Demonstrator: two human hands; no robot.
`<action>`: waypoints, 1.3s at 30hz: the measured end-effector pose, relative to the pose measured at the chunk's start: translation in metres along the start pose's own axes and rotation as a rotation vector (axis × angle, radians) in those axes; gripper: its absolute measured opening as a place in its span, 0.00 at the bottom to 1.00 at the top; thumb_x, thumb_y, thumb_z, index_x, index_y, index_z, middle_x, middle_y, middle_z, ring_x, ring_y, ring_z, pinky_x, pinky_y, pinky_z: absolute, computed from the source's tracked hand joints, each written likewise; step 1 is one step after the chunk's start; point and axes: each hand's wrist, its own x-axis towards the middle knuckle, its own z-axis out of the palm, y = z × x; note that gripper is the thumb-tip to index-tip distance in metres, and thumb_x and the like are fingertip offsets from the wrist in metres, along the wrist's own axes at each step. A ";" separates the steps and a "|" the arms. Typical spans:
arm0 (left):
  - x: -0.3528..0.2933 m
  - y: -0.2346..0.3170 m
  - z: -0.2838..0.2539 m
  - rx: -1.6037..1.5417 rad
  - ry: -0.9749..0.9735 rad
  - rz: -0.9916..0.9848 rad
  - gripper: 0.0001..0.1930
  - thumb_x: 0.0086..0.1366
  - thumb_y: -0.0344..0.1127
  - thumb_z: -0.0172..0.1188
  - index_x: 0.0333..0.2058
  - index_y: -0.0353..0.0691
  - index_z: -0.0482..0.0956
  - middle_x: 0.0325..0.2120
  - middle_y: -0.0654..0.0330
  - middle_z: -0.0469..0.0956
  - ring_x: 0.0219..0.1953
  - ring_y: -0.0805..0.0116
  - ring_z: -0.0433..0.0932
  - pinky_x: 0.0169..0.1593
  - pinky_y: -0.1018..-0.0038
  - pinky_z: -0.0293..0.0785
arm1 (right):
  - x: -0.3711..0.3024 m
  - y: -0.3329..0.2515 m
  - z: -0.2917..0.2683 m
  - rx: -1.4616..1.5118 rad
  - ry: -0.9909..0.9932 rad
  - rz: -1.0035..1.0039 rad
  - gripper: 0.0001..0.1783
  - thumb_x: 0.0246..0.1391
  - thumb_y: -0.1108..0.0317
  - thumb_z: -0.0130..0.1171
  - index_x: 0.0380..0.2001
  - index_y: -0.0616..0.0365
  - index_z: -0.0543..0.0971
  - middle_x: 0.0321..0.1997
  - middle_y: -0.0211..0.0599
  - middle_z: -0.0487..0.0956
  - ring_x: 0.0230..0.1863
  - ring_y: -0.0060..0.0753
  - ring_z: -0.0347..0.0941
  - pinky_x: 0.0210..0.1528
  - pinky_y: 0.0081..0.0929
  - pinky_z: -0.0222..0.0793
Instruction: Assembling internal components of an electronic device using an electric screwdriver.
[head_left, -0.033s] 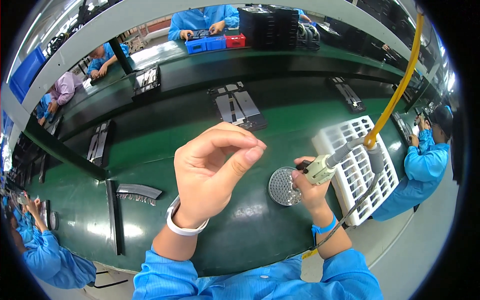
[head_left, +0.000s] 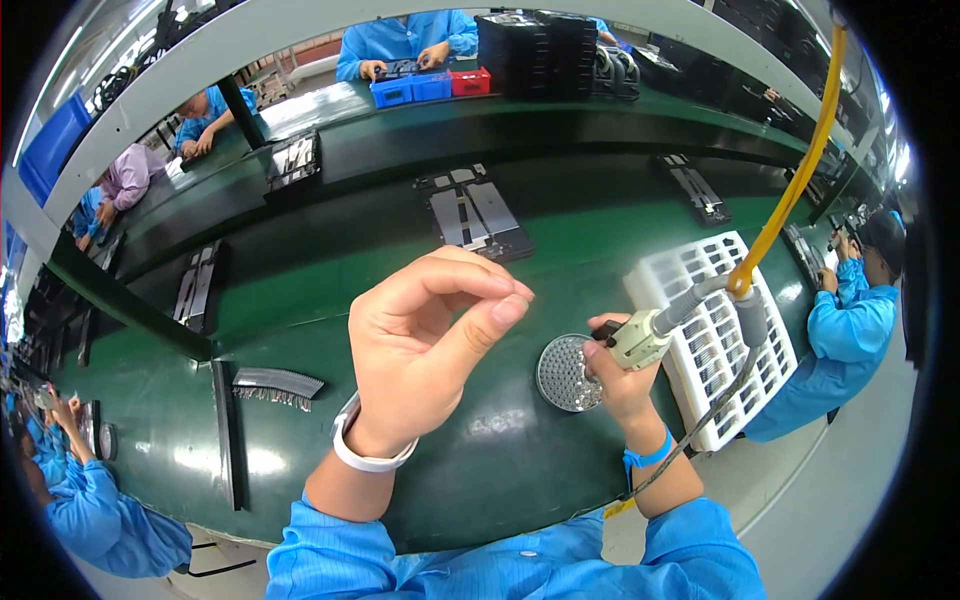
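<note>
R hand (head_left: 628, 385) is curled round the driver (head_left: 638, 342); bit end can't be made out. L hand (head_left: 410, 340), up-left of R, has thumb & index tips pressed together w/ nothing visible betw. them, tho a tiny item could be hidden: can't tell. Dish (head_left: 543, 380) sits just left of R hand, overlapped by it in view; contact unclear. White rack (head_left: 652, 290) is just right of R hand; 1 panel (head_left: 475, 215) lies beyond L hand.

Risks, prob.: R hand is so nr the dish that a careless sideways swing might knock it & spill whatever's inside. Cable (head_left: 716, 408) passes by R forearm, so could snag if the arm pulls away fast. Yellow strap (head_left: 800, 178), up-right of R hand, might tug the driver off line or into the rack. If L tips do hold smth. tiny, a slack pinch could drop it.
</note>
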 end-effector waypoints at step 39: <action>-0.007 0.005 0.003 -0.340 0.039 -0.377 0.13 0.72 0.36 0.59 0.43 0.30 0.82 0.37 0.50 0.82 0.37 0.63 0.79 0.46 0.68 0.75 | -0.005 0.002 -0.002 -0.027 -0.008 -0.025 0.17 0.47 0.80 0.68 0.42 0.62 0.78 0.37 0.30 0.79 0.36 0.19 0.73 0.40 0.21 0.71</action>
